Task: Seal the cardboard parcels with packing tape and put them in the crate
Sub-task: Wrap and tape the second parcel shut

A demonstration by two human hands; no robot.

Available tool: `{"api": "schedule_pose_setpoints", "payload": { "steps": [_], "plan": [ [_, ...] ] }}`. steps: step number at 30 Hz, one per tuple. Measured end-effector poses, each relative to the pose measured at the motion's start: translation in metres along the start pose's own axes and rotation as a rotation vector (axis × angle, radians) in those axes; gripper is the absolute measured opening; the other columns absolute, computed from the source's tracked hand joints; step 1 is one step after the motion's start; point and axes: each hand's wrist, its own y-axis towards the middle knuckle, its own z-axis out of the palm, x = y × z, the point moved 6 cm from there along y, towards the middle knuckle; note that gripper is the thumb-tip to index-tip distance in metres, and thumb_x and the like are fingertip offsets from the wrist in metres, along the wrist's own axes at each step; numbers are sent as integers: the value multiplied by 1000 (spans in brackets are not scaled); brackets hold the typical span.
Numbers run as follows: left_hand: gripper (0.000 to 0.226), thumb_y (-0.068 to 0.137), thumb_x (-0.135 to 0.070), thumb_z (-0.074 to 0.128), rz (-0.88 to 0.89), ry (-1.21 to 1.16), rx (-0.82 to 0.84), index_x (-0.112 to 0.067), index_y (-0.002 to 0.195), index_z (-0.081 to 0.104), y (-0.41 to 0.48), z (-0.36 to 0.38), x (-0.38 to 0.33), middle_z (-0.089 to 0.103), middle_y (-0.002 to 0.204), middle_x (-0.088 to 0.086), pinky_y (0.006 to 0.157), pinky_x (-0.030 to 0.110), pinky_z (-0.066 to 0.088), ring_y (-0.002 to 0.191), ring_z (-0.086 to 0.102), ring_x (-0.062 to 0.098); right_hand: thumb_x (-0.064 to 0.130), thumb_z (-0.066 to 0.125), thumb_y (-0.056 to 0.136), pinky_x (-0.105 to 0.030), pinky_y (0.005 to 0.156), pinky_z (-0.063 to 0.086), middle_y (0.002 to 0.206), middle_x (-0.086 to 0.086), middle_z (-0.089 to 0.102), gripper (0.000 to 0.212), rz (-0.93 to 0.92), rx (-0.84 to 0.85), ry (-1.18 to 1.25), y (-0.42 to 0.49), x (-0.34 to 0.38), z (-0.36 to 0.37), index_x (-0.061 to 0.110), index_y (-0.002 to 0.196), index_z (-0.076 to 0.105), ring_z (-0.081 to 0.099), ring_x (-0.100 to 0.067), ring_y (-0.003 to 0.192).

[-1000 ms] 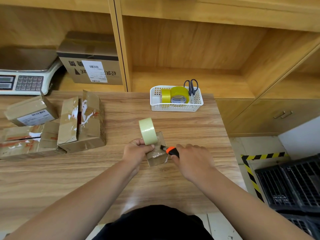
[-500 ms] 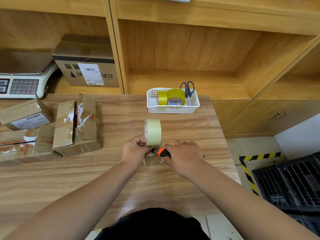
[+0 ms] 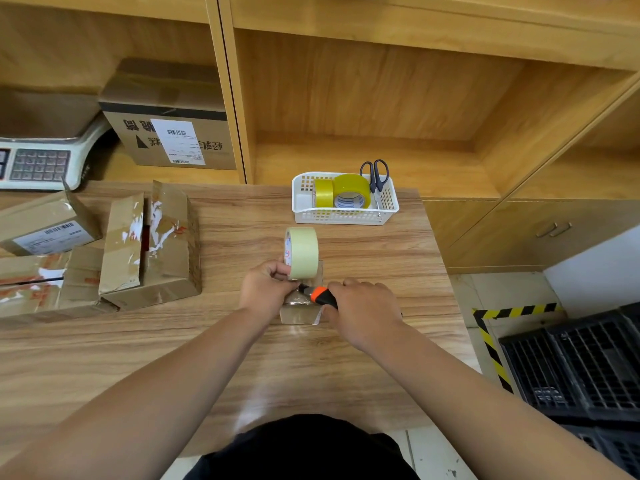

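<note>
A small cardboard parcel (image 3: 300, 311) lies on the wooden table (image 3: 104, 355) between my hands, its top glossy with tape. My left hand (image 3: 265, 289) pinches a pale roll of packing tape (image 3: 302, 252), held upright over the parcel's far end. My right hand (image 3: 363, 310) grips an orange and black utility knife (image 3: 318, 295), whose tip points left at the tape just below the roll. A black slatted crate (image 3: 575, 368) stands on the floor at the lower right.
Several worn cardboard parcels (image 3: 152, 247) are piled at the table's left. A white basket (image 3: 344, 216) with yellow tape rolls and scissors (image 3: 375, 174) sits at the far edge. A scale (image 3: 38, 164) and a large box (image 3: 169, 133) fill the left shelf.
The tape roll has come upright over the parcel's far end. The knife has slid left, up to the tape below the roll. The parcel has stayed put.
</note>
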Motion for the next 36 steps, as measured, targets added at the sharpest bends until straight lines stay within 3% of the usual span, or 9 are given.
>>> {"api": "schedule_pose_setpoints", "payload": {
  "steps": [7,11,15,19,23,26,28,32,36],
  "plan": [
    [15,75,10,70,-11,-35,2,-4,80,67,6,3,8,71,89,3,73,22,55,78,66,15,43,37,98,-33,67,32,108,-3,58,36,35,-3,-2,4,2,1,20,118,54,59,-25,92],
    [21,75,9,72,-29,-49,-10,8,95,65,11,3,13,72,97,14,82,32,56,83,68,21,40,38,98,-32,64,33,99,-2,62,31,62,-9,8,7,3,2,19,111,56,59,-24,86],
    [20,75,10,72,-30,-79,4,7,94,67,9,5,13,72,89,11,68,18,55,71,67,11,42,38,97,-32,62,35,96,-2,64,31,89,-27,9,11,-1,5,20,110,56,61,-24,83],
    [20,73,8,74,-69,-109,8,2,91,68,14,3,15,73,87,12,76,31,57,77,68,20,44,39,97,-31,64,36,99,-1,64,32,86,-80,10,11,-7,6,23,115,55,61,-25,87],
    [22,74,7,74,-80,-124,11,3,95,68,13,5,16,73,90,16,81,38,57,79,69,23,47,47,92,-31,67,35,96,1,65,33,84,-203,35,11,-18,11,28,117,58,61,-24,87],
    [25,74,7,74,-86,-147,-2,5,97,67,12,6,16,72,94,17,82,37,57,82,69,24,47,59,82,-32,66,40,78,2,66,31,68,-362,64,7,-32,31,23,101,66,63,-23,74],
    [25,73,7,75,-85,-143,4,5,97,67,11,7,16,73,95,15,81,35,57,83,69,22,51,52,84,-32,66,44,72,4,65,36,113,-420,91,2,-44,52,20,94,67,62,-20,68],
    [26,70,8,76,-80,-137,6,8,94,67,11,6,15,70,111,9,89,38,55,94,69,21,50,48,91,-36,75,45,84,-1,65,38,369,-267,287,-3,-74,98,16,100,62,61,-23,83],
    [23,70,10,75,-81,-130,4,7,91,67,11,6,15,65,122,7,95,41,51,102,67,22,60,45,90,-31,78,42,101,0,63,47,547,1,64,-2,-92,121,18,106,58,55,-19,100]
  ]
}}
